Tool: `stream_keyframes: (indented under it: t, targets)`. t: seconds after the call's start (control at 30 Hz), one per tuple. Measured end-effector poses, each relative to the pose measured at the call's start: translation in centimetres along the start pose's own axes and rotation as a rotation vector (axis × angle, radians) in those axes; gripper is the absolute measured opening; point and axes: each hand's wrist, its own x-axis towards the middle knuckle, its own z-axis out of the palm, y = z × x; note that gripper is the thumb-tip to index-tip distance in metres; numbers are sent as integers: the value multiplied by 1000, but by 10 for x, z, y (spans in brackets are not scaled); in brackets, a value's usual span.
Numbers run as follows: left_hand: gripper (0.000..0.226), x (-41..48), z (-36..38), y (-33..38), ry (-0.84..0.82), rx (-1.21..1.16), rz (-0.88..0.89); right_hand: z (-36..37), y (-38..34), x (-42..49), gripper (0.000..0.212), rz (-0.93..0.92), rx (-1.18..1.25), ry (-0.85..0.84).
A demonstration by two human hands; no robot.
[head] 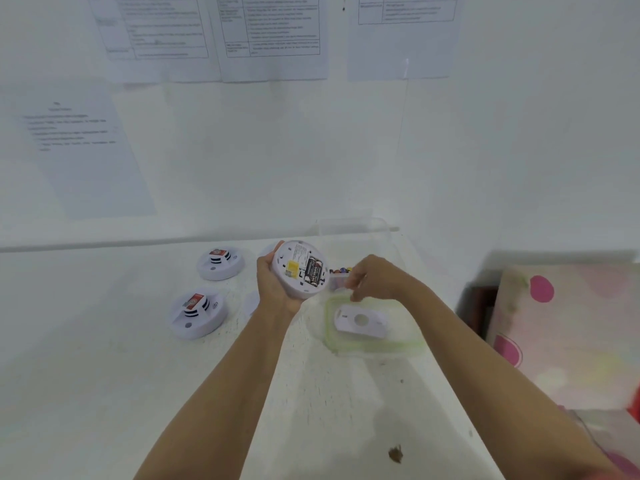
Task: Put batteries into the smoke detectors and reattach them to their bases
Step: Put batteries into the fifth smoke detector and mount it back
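While the left hand (pixel 277 284) curls round the rim of a smoke detector (pixel 294 252) held back-side up above the table (pixel 104 375), two black batteries (pixel 314 270) sit in its open compartment beside a yellow tab (pixel 292 268). Just beside it, the right hand (pixel 369 280) bends its fingers over a small clear tub (pixel 337 282) — too blurred to tell whether it pinches anything. Nearer, a white base plate (pixel 360 322) rests on a green-rimmed lid (pixel 398 348). Two more detectors (pixel 197 315) stand well to the left.
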Motion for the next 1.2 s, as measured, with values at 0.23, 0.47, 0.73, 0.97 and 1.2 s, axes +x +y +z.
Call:
stream_keyframes:
  t: [0.23, 0.47, 0.73, 0.97, 1.2]
  targets:
    - [37, -15, -15, -6, -88, -30, -39, 26, 14, -18, 63, 55, -253, -230]
    - [49, -27, -22, 2, -124, -45, -94, 29, 26, -22, 49, 18, -172, -155]
    - [26, -33, -21, 21, -219, -17, -93, -10, -20, -30, 34, -42, 132, 193]
    - [37, -30, -17, 27, -240, 40, -203, 23, -72, -28, 39, -249, 339, 218]
    - [42, -35, -17, 25, -266, 20, -151, 42, -71, -28, 43, -284, 359, 255]
